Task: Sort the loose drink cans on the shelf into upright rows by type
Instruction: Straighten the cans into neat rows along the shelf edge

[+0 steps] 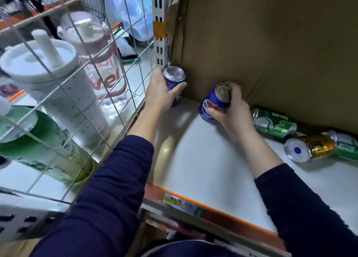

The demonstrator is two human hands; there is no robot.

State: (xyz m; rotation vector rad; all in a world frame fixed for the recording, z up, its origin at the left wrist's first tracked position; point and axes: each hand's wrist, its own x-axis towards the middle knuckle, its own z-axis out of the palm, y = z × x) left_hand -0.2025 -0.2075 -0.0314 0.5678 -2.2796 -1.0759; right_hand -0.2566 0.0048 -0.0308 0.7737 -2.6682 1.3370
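**Operator:** Report the state of each hand.

**Inspector:** The left hand grips the corner Pepsi can, with the thumb across the front of its blue body and the fingers curled behind. The can stands upright. The right hand grips the tilted Pepsi can from the far side. Its top leans toward the camera. Whether its base touches the shelf cannot be determined.

**Operator:** Which edges bound the left hand?

**Inspector:** The wire grid panel runs directly along its outer side. The slotted post rises just beyond its fingertips. The cardboard back wall stands just behind the can it grips, so that can sits in the rear corner.

**Operator:** And the right hand?

**Inspector:** The cardboard back wall is just behind its knuckles. To its outer side a green can lies flat near the wrist. Farther out, a gold can lies on its side with its base facing forward, against a second green can.

**Operator:** Where is the open room?

**Inspector:** Bare white shelf lies between the two hands and extends back along both forearms to the orange front edge.
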